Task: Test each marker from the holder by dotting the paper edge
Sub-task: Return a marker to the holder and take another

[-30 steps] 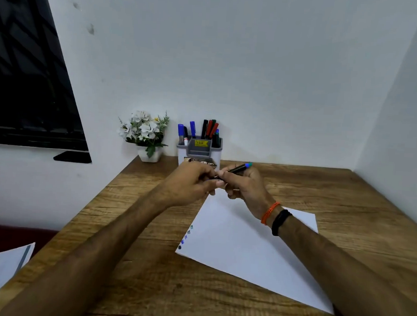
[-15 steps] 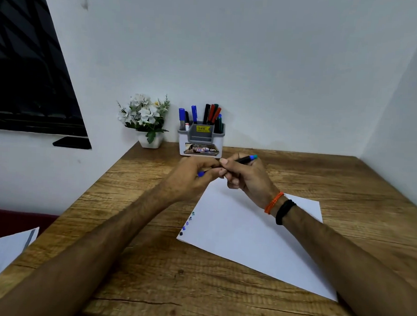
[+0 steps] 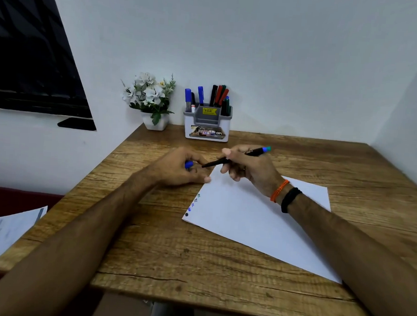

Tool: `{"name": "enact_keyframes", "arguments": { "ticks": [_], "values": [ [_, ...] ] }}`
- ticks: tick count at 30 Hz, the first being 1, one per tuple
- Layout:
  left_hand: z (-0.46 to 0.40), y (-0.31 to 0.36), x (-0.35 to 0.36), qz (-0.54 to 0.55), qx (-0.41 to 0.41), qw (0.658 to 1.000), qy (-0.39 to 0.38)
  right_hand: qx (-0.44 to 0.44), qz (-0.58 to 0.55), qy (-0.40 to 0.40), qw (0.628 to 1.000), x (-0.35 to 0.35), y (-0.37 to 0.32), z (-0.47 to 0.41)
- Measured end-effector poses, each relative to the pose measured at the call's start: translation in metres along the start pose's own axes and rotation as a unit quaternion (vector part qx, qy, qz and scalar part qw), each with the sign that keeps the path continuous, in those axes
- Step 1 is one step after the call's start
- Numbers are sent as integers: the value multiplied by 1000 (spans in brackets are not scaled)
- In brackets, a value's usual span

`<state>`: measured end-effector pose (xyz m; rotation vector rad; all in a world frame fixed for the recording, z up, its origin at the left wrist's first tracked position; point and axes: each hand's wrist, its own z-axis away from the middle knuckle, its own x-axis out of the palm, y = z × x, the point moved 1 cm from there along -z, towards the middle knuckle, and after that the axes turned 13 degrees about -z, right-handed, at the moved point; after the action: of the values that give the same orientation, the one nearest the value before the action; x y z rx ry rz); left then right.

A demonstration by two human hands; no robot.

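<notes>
— What's the person at the wooden table (image 3: 220, 268) got in their hands?

— The right hand (image 3: 250, 170) grips a slim black marker (image 3: 232, 158) with thumb and curled fingers round the barrel. It lies slanted, its blue-green end (image 3: 266, 149) up and to the right, its tip down to the left, over the top corner of the paper (image 3: 260, 219).

— And the other hand?

— The left hand (image 3: 180, 168) is curled round a small blue cap (image 3: 188, 164), pinched between thumb and fingers. Only a bit of the blue shows, so I'd say it is the marker's cap, though from here I can't be sure. The marker's tip points right at that hand and almost meets it.

— Is the tip on the sheet?

— No, it hangs above the table, just off the paper's upper corner. The left hand's fingertips rest by that corner too.

— Any marks on the sheet?

— A short row of dots (image 3: 192, 205) along its left edge, near the lower left corner: black at the bottom, blue above, then a few greenish ones.

— Where's the holder?

— The holder (image 3: 207, 123) stands at the far edge of the table against the wall, well apart from the hands, grey and white with a yellow sticker. Blue, black, red and green markers (image 3: 217, 96) stand upright in it. Just to its left is a white pot of white flowers (image 3: 150, 98).

— Anything on the wrists?

— An orange thread (image 3: 279, 190) and a black band (image 3: 290, 199) on the right one. Off the table's left side lie loose sheets (image 3: 5, 231).
</notes>
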<state>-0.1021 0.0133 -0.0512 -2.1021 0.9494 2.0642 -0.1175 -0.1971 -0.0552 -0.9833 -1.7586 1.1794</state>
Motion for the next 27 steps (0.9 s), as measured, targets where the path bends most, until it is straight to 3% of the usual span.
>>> {"name": "enact_keyframes", "arguments": {
  "ticks": [3,8,15,22,27],
  "values": [
    [-1,-4,3,10,4,1000,-24,0,64,0,998,5,6,1],
    [-1,-4,4,25,-3,999,-39,70,2,-68,995,13,9,3],
    [-2,-6,3,27,20,999,-35,74,71,-124,987,18,14,-5],
    [-1,-8,-4,54,23,993,-102,80,117,-96,985,16,20,-3],
    [-3,-9,-2,56,18,993,-103,70,139,-85,984,16,21,-4]
  ]
}}
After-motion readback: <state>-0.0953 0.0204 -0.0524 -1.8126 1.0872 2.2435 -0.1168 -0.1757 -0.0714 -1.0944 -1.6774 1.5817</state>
